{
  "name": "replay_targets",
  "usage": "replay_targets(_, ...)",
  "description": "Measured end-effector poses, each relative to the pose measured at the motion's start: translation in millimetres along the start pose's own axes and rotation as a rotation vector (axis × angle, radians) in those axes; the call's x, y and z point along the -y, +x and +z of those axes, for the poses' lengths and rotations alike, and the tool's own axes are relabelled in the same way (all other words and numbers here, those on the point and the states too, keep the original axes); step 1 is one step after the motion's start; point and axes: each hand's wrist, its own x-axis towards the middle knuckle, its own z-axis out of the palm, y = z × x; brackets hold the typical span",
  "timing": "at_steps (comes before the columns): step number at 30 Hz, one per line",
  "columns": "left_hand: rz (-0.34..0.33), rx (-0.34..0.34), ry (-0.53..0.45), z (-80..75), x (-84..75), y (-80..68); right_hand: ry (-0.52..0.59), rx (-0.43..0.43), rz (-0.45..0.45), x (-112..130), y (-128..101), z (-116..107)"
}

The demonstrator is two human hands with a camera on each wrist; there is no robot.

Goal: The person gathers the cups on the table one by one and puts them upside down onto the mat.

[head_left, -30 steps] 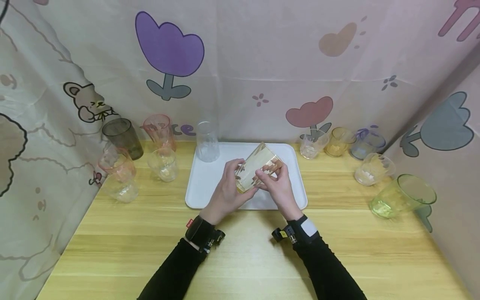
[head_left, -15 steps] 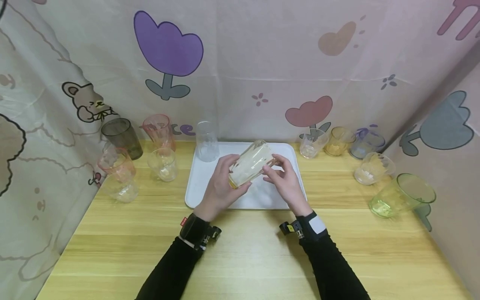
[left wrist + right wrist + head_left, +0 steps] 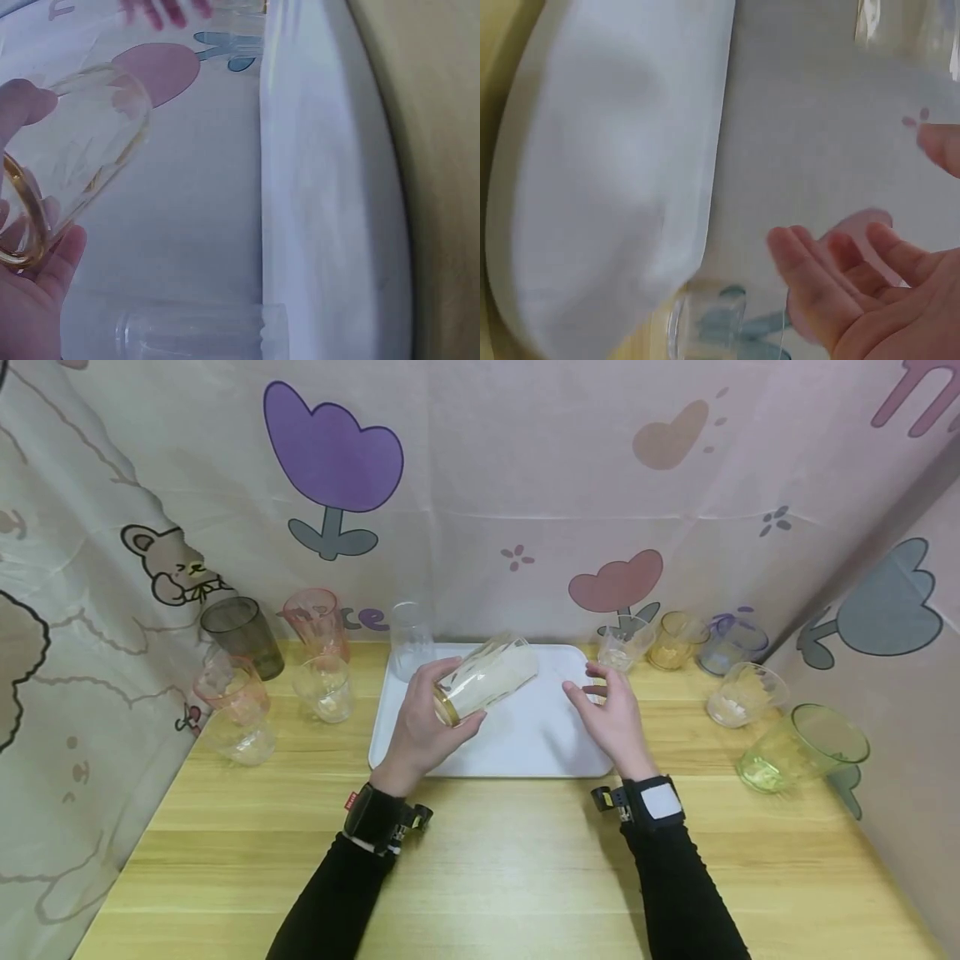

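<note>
My left hand [image 3: 420,727] grips a clear drinking glass [image 3: 495,677] near its amber base, thumb on one side and fingers on the other. The glass lies tilted over the white tray [image 3: 555,747], its mouth toward the upper right. In the left wrist view the gold-coloured base ring [image 3: 31,210] of that glass shows between thumb and fingers. Apart from the glass, my right hand [image 3: 611,718] hovers at the tray's right side, fingers loosely bent around nothing. A tall clear glass [image 3: 411,643] stands on the tray's back left corner.
On the left stand a dark grey glass [image 3: 243,639], a tall pink glass [image 3: 315,622] and several shorter ones. Along the right are a small clear glass [image 3: 624,645], an amber glass [image 3: 675,643], a purplish glass [image 3: 731,646] and a large green glass [image 3: 802,747]. A patterned curtain hangs behind.
My right hand has let go of the glass and moved right. The left hand has carried the glass a little to the left, tipping it flatter.
</note>
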Motion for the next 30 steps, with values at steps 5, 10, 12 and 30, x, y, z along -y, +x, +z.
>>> replay_targets(5, -0.003, -0.021, -0.001, -6.6, -2.3, 2.6, -0.128, 0.032, 0.032, -8.0, 2.1, -13.0)
replay_targets(10, 0.007, -0.055, 0.001, -12.2, -2.9, 4.3, -0.324, 0.120, 0.100, -12.5, 1.6, -22.2)
replay_targets(12, 0.004, -0.067, -0.001, -14.0, -1.8, 4.8, -0.385, 0.167, 0.123, -14.7, 2.0, -24.0)
replay_targets(30, -0.149, -0.204, -0.036, -29.9, 0.2, 7.2, -0.546, 0.293, 0.179, -31.3, 7.6, -23.2)
